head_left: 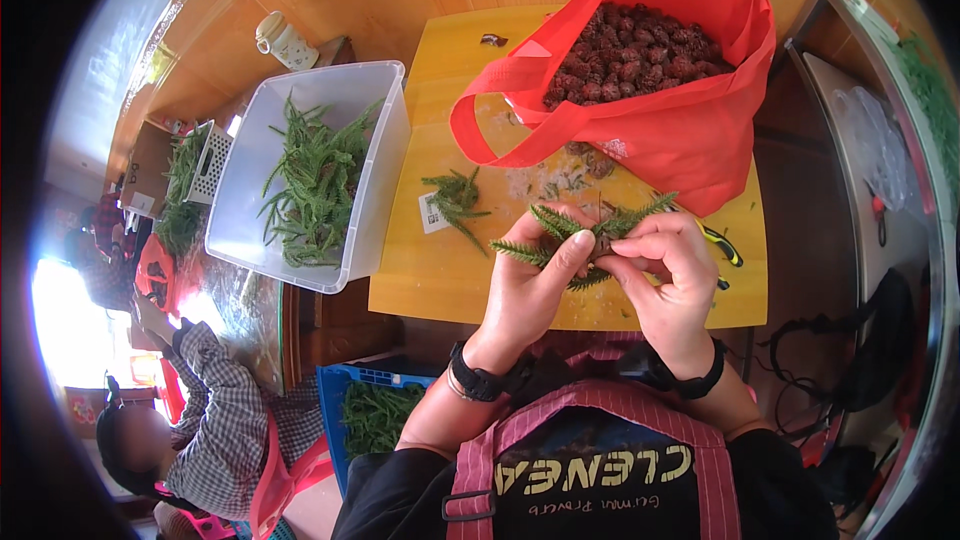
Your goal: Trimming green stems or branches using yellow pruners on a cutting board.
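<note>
Green sprigs (648, 212): being pinched between the fingertips of left hand (530, 285) and right hand (668, 275), close together, above a yellow table (410, 285); being held in front of a red bag (650, 155) of pine cones (640, 60), right of a clear bin (240, 170) of greenery (320, 185).

A yellow tabletop (425, 280) bears a red bag (670, 140) and sprigs (456, 194).

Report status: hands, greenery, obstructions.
Left hand and right hand gripping sprigs. Sprigs held over table. Bag close beyond, seemingly not blocking.
</note>
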`<state>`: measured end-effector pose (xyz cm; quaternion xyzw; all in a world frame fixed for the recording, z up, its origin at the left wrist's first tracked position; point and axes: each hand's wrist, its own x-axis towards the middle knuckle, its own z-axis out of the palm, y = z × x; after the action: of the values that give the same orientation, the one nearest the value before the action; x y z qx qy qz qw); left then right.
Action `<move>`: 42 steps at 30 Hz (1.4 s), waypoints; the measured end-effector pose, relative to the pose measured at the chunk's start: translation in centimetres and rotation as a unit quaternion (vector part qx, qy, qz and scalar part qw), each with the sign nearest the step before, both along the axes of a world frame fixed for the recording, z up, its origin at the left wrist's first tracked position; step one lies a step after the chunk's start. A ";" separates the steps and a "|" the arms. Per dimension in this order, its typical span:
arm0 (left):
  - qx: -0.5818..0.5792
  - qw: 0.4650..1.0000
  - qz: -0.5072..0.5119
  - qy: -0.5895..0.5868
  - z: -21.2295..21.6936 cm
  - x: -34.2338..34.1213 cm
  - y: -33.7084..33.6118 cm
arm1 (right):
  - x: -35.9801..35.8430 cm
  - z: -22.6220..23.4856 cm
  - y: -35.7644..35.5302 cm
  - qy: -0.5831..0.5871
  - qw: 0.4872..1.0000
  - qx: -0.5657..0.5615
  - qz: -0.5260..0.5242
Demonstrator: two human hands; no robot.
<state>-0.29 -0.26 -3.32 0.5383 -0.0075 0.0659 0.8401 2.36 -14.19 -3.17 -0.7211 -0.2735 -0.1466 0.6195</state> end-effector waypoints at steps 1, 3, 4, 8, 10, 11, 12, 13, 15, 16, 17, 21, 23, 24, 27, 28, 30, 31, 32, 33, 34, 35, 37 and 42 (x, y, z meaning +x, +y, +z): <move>-0.001 1.000 0.004 0.002 0.0 -0.1 0.1 | 0.0 0.1 0.0 0.000 1.000 0.000 0.000; -0.001 1.000 0.008 0.005 0.0 -0.3 0.0 | -0.1 0.2 0.1 0.013 1.000 0.008 0.016; 0.010 1.000 0.020 -0.016 -0.2 -0.3 -0.1 | -0.2 0.3 0.1 0.012 1.000 0.008 0.016; 0.024 0.999 0.027 -0.036 -0.4 -0.4 0.1 | -0.2 0.4 0.1 0.000 1.000 -0.011 0.014; 0.025 0.998 0.031 -0.043 -0.6 -0.5 0.1 | -0.1 0.4 0.1 -0.003 1.000 -0.016 0.012; 0.025 0.998 0.033 -0.050 -0.7 -0.5 0.1 | -0.2 0.5 0.1 -0.006 1.000 -0.023 0.011; 0.025 0.998 0.033 -0.050 -0.8 -0.5 0.1 | -0.2 0.5 0.1 -0.009 0.999 -0.029 0.009; 0.044 0.996 0.048 -0.059 -0.8 -0.5 0.0 | -0.2 0.5 0.0 -0.010 0.999 -0.029 0.009; 0.062 0.994 0.061 -0.068 -0.7 -0.6 -0.2 | -0.2 0.6 -0.1 -0.024 0.999 -0.044 0.008; 0.075 0.992 0.068 -0.075 -0.5 -0.8 -0.3 | -0.2 0.6 -0.1 -0.024 0.999 -0.044 0.007; 0.089 0.990 0.075 -0.082 -0.2 -0.9 -0.4 | -0.2 0.7 -0.2 -0.030 0.998 -0.053 0.004; 0.145 0.971 0.095 -0.165 -1.0 -0.7 -0.4 | -0.4 1.0 -0.4 -0.050 0.996 -0.069 -0.004; 0.121 0.982 0.079 -0.123 -0.7 -1.0 -0.5 | -0.4 1.2 -0.5 -0.063 0.995 -0.075 -0.009; 0.121 0.982 0.079 -0.123 -0.5 -1.1 -0.6 | -0.3 1.3 -0.6 -0.076 0.994 -0.082 -0.016; 0.106 0.987 0.060 -0.102 -0.3 -1.3 -0.7 | -0.5 1.5 -0.8 -0.091 0.992 -0.084 -0.022; 0.113 0.984 0.073 -0.114 -0.5 -1.4 -0.7 | -0.5 1.6 -0.9 -0.092 0.992 -0.083 -0.022; 0.119 0.981 0.083 -0.127 -0.6 -1.4 -0.7 | -0.5 2.0 -1.1 -0.112 0.989 -0.095 -0.004; 0.148 0.974 0.091 -0.148 -0.5 -1.3 -0.5 | -0.4 2.2 -1.3 -0.112 0.989 -0.096 -0.005; 0.176 0.965 0.100 -0.169 -0.5 -1.3 -0.4 | -0.1 2.4 -1.5 -0.124 0.986 -0.109 0.001; 0.175 0.965 0.100 -0.169 -0.4 -1.3 -0.2 | 0.0 2.6 -1.7 -0.136 0.983 -0.123 0.008; 0.219 0.954 0.101 -0.176 -0.3 -1.3 0.0 | 0.2 2.8 -1.9 -0.136 0.983 -0.123 0.008; 0.263 0.942 0.101 -0.182 -0.3 -1.3 0.2 | 0.3 3.1 -2.2 -0.114 0.986 -0.119 0.016; 0.246 0.950 0.098 -0.164 -0.5 -1.5 0.3 | 1.0 3.7 -2.9 -0.091 0.986 -0.137 0.042; 0.265 0.942 0.081 -0.187 0.3 -1.0 0.7 | 3.0 5.0 -2.9 -0.069 0.966 -0.213 0.126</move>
<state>-1.34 0.44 -3.04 0.7183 -0.1383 0.2293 0.6421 5.39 -17.10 1.79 -0.7842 -0.4291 -0.0550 0.4448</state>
